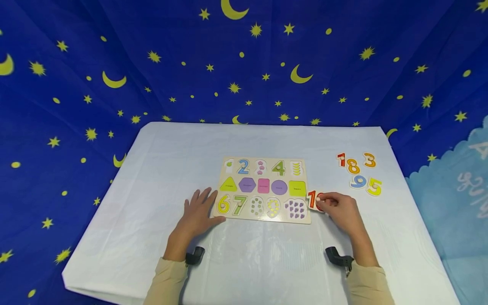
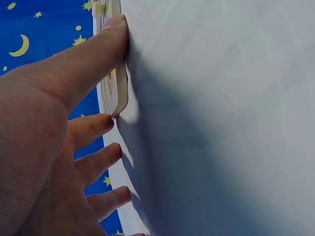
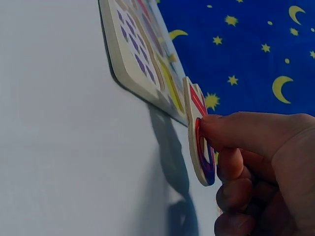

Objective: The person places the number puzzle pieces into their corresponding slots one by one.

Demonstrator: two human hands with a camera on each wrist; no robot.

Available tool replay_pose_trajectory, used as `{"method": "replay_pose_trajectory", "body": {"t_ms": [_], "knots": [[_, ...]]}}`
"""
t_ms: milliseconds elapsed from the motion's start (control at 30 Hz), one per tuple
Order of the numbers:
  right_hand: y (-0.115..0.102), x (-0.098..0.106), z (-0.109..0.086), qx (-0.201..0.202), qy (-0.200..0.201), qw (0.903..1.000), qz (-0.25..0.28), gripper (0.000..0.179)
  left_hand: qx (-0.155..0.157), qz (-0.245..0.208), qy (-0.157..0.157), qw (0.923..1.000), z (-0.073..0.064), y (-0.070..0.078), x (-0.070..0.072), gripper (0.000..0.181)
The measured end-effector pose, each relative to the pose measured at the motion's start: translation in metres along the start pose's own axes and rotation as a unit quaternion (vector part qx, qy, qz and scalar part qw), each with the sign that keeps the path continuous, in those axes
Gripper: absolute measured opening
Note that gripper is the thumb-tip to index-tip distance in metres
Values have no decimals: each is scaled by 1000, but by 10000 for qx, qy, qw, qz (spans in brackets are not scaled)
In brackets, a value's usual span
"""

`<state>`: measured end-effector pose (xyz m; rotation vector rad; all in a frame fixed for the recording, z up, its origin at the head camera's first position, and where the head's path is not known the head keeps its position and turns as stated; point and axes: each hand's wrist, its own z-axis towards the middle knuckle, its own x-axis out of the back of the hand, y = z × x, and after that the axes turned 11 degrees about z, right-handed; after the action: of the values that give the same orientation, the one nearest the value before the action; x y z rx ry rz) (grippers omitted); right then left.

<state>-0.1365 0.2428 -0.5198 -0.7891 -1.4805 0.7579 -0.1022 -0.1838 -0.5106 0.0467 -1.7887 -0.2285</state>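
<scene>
A wooden number puzzle board (image 1: 263, 218) lies on the white table, with the 2, 4, 6 and 7 pieces seated in it. My left hand (image 1: 195, 217) rests at the board's left edge, fingers spread; in the left wrist view its thumb (image 2: 93, 56) lies against the board's side. In my right hand (image 1: 343, 212) I pinch the red number 10 puzzle piece (image 1: 312, 200) by its knob. The right wrist view shows this piece (image 3: 199, 132) tilted up, close to the board's corner (image 3: 120, 69). The 10 recess (image 1: 295, 209) shows purple printed fruit.
Loose number pieces lie right of the board: a red 1 (image 1: 341, 159), an orange 8 (image 1: 353, 166), an orange 3 (image 1: 369, 160), a blue 9 (image 1: 358, 182) and a yellow 5 (image 1: 374, 187). A blue star-patterned cloth (image 1: 244, 76) hangs behind the table.
</scene>
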Motion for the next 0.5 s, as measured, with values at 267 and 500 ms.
{"method": "replay_pose_trajectory", "body": {"t_ms": [267,500], "knots": [[-4,-10,0,88,-260,9996,12,25,44,17,-36,10000,0,0,1,94],[-7,-16,-1,176,-395,9991,19,23,83,52,-106,9999,0,0,2,95]]}}
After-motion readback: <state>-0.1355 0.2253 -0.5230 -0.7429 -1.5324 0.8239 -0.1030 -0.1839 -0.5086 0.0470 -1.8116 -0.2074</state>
